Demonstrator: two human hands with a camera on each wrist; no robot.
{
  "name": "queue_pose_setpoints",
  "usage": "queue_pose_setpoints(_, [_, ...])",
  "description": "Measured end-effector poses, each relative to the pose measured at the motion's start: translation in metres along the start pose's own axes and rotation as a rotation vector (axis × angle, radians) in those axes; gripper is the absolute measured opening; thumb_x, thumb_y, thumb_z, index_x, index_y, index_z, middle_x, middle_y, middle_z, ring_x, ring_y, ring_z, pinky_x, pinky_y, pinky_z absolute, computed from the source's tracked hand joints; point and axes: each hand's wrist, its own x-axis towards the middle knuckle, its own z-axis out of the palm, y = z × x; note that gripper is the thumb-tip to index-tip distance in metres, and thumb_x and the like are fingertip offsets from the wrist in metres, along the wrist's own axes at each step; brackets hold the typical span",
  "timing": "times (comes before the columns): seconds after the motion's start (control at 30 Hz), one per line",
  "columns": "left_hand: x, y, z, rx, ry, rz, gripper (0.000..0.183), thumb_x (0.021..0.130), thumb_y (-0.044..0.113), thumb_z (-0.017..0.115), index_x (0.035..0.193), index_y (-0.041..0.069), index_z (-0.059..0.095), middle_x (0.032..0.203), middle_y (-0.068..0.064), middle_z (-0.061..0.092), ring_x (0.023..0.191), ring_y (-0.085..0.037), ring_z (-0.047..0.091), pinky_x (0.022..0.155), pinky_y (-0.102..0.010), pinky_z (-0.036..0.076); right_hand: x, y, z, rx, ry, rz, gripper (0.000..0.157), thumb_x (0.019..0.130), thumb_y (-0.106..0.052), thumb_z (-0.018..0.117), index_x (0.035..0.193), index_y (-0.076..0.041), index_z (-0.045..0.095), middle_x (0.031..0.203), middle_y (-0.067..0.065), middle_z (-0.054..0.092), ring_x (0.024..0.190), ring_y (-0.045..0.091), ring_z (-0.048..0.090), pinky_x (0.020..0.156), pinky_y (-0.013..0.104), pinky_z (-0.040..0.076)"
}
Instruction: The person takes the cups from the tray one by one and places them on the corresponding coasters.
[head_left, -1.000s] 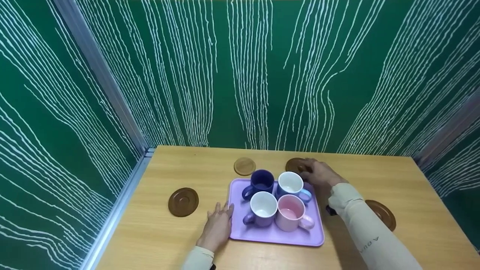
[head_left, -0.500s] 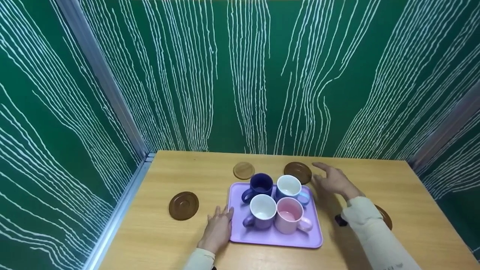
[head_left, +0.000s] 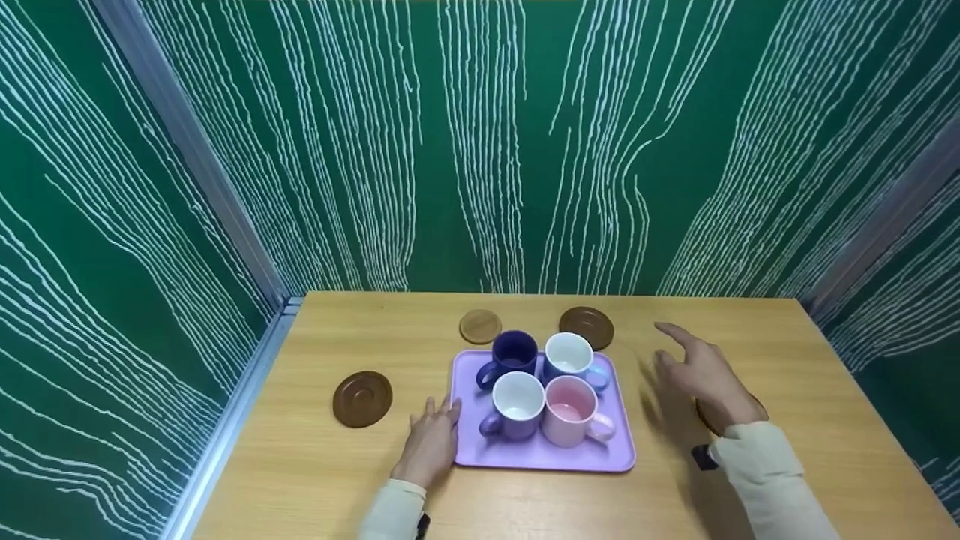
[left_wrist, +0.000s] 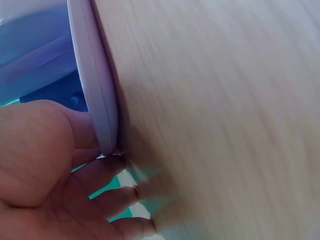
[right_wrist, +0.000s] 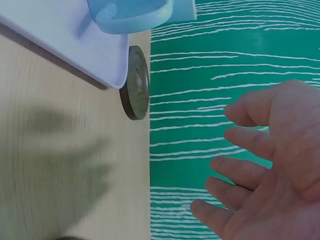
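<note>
Fingers (right_wrist: 240, 172) of the right hand (head_left: 701, 371), spread, hold nothing above the bench (head_left: 285, 465); those of the left hand (head_left: 430, 446), extended, touch the left edge of the lilac tray (head_left: 536, 454). On my feed I count four mugs (head_left: 555, 416) on it, a brown saucer (head_left: 587, 326) beyond its far edge, and, left of that, a smaller pale disc (head_left: 480, 327).

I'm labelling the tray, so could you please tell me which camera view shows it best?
The head view, which shows nearly the whole outline of the purple tray, with four mugs on it. The left wrist view shows only part of its rim, at the left hand; the right wrist view, one corner.
</note>
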Motion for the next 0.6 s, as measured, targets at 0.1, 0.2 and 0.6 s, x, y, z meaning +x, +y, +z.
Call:
queue_pose_setpoints(0.1, [0.0,0.001,0.0,-0.009,-0.005,-0.009,0.041,0.104,0.008,0.056,0.143,-0.002,0.059,0.151,-0.025,0.052,0.142,-0.057,0.039,0.11,-0.08,0.029,-0.015,0.006,-0.007,0.017,0.02,-0.005,0.065,0.107,-0.031,0.053,0.165,-0.019,0.027,0.169,0.018,0.025,0.102,0.041,0.054,0.108,0.055,0.041])
queue_pose_setpoints(0.2, [0.0,0.001,-0.001,-0.009,-0.013,-0.011,0.041,0.104,0.009,0.055,0.144,-0.001,0.059,0.151,-0.025,0.052,0.142,-0.057,0.039,0.11,-0.08,0.028,-0.027,0.014,-0.012,-0.089,0.07,-0.032,0.063,0.108,-0.034,0.052,0.164,-0.017,0.03,0.166,0.024,0.03,0.107,0.042,0.058,0.111,0.064,0.04])
queue_pose_setpoints(0.6, [-0.002,0.002,-0.001,-0.037,-0.039,-0.053,0.043,0.104,0.009,0.057,0.146,0.001,0.057,0.154,-0.023,0.049,0.146,-0.055,0.035,0.111,-0.08,0.024,-0.061,0.06,-0.028,-0.238,0.134,0.043,0.066,0.107,-0.037,0.05,0.162,-0.004,0.03,0.162,0.035,0.029,0.12,0.054,0.056,0.109,0.074,0.036])
